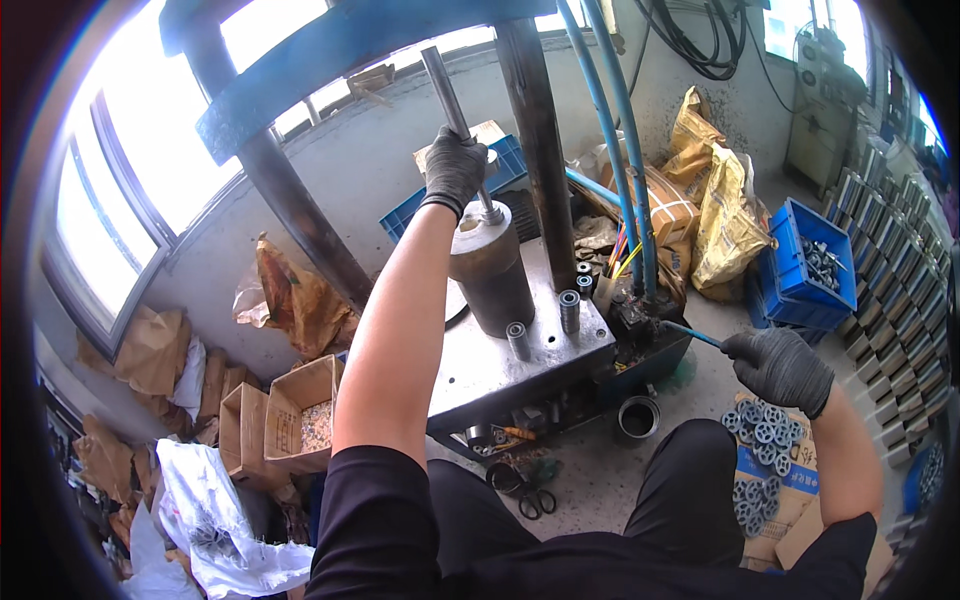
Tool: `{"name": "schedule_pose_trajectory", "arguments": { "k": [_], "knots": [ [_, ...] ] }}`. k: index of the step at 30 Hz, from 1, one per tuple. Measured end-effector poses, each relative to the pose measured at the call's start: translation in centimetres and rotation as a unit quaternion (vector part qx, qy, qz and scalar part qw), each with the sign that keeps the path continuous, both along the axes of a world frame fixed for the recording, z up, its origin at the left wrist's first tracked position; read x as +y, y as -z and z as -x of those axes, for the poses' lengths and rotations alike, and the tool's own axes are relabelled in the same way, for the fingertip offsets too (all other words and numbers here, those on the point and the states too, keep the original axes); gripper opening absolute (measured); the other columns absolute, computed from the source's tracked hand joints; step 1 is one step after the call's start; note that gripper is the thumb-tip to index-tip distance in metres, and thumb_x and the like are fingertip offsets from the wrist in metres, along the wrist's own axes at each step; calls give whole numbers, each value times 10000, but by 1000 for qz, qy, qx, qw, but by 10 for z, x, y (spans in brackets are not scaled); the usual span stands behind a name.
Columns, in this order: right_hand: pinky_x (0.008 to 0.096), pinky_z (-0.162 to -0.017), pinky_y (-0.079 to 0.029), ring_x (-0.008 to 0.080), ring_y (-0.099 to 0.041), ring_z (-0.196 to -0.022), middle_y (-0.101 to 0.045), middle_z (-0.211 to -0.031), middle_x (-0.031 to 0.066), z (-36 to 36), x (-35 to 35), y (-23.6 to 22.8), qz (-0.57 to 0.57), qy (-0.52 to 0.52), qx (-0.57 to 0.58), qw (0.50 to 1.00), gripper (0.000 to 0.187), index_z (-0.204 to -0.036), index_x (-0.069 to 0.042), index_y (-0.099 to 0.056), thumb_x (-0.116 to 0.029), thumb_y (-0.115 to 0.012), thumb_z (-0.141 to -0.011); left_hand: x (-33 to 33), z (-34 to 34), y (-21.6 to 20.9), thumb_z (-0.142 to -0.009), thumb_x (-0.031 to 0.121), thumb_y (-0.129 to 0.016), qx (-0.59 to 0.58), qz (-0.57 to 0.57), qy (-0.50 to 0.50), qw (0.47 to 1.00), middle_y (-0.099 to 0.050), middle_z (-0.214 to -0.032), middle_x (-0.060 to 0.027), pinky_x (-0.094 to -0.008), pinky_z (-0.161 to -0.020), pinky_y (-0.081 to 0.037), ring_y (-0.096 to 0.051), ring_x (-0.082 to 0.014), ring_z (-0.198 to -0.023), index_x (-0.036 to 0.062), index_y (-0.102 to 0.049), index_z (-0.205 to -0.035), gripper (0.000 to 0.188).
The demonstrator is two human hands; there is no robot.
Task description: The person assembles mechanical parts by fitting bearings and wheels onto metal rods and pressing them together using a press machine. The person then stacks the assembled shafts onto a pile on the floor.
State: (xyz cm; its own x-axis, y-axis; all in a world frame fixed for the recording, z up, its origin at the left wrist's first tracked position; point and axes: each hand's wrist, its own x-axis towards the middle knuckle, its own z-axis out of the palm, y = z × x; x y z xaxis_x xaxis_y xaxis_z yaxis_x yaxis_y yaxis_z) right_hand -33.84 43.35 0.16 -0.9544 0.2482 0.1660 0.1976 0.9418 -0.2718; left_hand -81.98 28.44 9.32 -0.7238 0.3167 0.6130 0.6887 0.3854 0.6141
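Observation:
My left hand (455,168), in a dark grey glove, is wrapped round an upright steel rod (440,85). The rod leans slightly, and its lower part stands over a thick dark metal cylinder (505,295) with a pale top. That cylinder rests on the steel bed (465,365) of a blue-framed press. Small ringed metal sleeves (569,310) stand on the bed beside it. Off to the right, my gloved right hand (785,368) is closed round the end of a blue lever (695,334), which runs to an oily valve block (640,318).
Dark press columns (538,150) and blue pipes (612,130) rise around the bed. Blue bins (810,265) and stacked metal parts (890,310) stand right. Spoked metal wheels (765,435) lie on cardboard near my right knee. Open cartons (300,415) and a white sack (220,520) are left.

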Motion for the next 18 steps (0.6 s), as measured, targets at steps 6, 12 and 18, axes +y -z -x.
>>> {"name": "schedule_pose_trajectory", "arguments": {
  "k": [6,12,18],
  "knots": [
    [498,-801,-565,402,-706,-852,-733,-895,197,-37,-6,27,24,-15,-186,982,259,-991,-81,-766,-259,-625,-866,0,1,2,-871,191,-670,1,-4,8,1000,-742,-939,-210,-438,-854,-587,-745,-360,-932,17,-644,-1099,287],
    [486,-808,-571,399,-713,-862,-741,-888,187,-43,-2,40,51,-22,-172,983,276,-968,-85,-767,-294,-616,-870,1,1,0,-872,190,-670,4,8,-2,1000,-743,-946,-210,-440,-856,-588,-744,-364,-940,23,-644,-1100,284],
    [446,-841,-580,369,-727,-919,-752,-990,179,-38,-3,29,26,-13,-139,990,316,-1102,-56,-753,-253,-642,-880,0,0,1,-869,205,-677,-4,-2,1,1000,-742,-947,-212,-443,-865,-575,-739,-369,-955,19,-660,-1087,287]
  ]
}}
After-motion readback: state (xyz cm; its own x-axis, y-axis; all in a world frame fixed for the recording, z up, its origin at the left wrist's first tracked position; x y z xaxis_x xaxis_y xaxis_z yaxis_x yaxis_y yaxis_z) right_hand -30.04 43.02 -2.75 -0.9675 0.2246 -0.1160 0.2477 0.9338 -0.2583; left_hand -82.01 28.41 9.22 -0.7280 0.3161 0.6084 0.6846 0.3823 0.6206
